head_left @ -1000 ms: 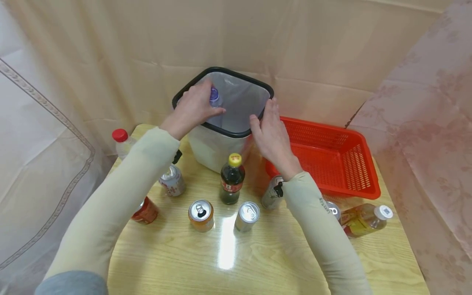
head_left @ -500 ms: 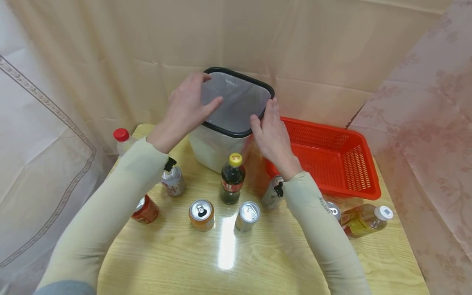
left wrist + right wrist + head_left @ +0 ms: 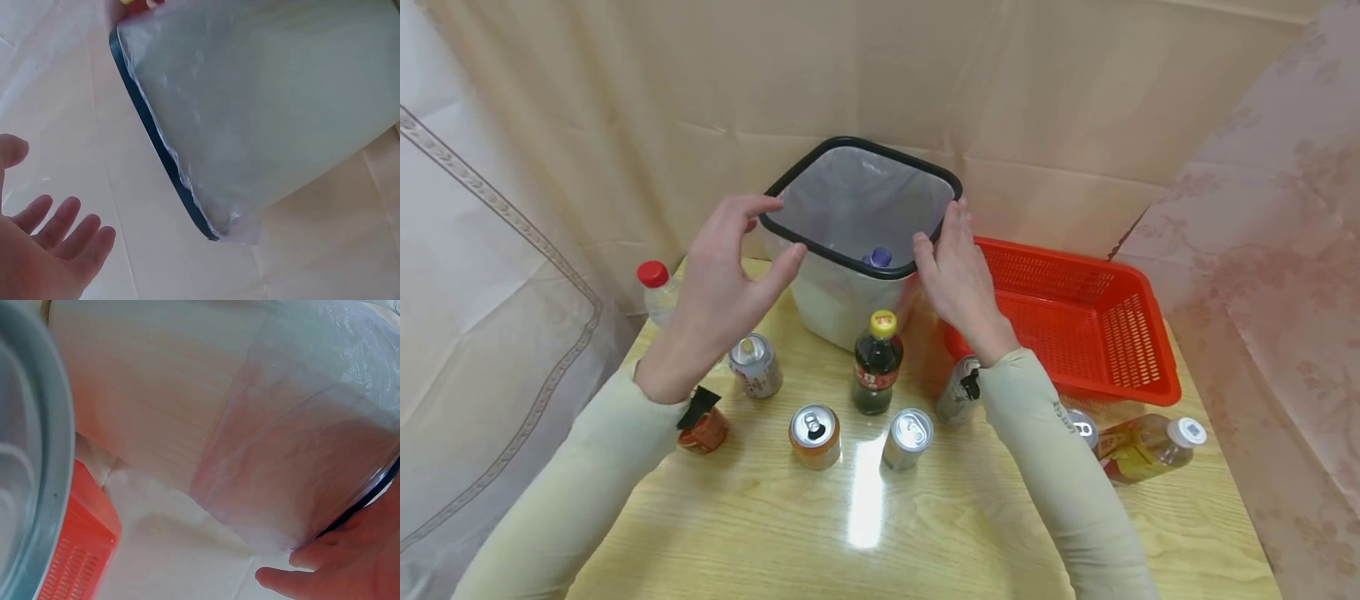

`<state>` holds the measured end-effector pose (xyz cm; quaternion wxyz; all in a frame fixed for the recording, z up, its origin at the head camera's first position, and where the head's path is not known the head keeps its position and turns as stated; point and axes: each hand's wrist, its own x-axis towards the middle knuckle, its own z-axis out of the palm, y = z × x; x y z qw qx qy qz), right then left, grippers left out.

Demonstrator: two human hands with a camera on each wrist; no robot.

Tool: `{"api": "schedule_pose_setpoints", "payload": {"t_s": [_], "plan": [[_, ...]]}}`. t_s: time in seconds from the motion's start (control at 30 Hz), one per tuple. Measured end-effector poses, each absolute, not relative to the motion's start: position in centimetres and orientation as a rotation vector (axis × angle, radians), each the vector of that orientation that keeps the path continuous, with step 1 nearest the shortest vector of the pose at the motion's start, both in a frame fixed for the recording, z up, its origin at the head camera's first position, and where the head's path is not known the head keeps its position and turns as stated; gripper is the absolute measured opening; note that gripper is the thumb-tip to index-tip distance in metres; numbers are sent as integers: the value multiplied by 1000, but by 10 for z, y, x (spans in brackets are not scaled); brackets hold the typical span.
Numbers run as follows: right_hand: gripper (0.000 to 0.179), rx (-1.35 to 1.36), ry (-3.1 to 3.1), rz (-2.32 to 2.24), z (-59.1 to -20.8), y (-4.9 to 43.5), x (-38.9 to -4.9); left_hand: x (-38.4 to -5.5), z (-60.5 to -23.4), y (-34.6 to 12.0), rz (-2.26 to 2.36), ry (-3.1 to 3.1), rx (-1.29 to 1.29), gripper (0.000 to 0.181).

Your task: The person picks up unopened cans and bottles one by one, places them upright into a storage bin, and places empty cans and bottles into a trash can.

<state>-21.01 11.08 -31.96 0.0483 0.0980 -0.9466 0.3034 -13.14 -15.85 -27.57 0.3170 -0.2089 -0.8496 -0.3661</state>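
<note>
A white bin [image 3: 827, 308] with a black rim and a clear plastic liner [image 3: 206, 119] stands at the back of the table. Inside it, a bottle's purple-blue cap [image 3: 881, 257] shows near the front wall; the rest of that bottle is hidden. My left hand [image 3: 711, 279] is just outside the bin's left corner, thumb and fingers spread, holding nothing. The left wrist view shows this hand [image 3: 53, 250] apart from the rim. On the opposite side my right hand [image 3: 961, 283] rests along the rim with straight fingers.
A red basket [image 3: 1067, 333] stands right of the bin. In front are a yellow-capped dark drink bottle [image 3: 877, 375], an orange can [image 3: 815, 446], a silver can [image 3: 907, 442] and several others. A red-capped bottle [image 3: 660, 293] is left, a white-capped bottle [image 3: 1150, 450] right.
My left hand let go of the purple-capped bottle, which dropped into the bin, and drew back left and toward me, off the opening. My right hand has stayed at the rim.
</note>
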Motion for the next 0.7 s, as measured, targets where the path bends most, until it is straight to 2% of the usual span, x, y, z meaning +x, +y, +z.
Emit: {"api": "schedule_pose_setpoints", "payload": {"t_s": [0.7], "plan": [[80,307,-2870,955,-321,111,-211,-72,-368,-160,-1186,-2272,-801,81]]}}
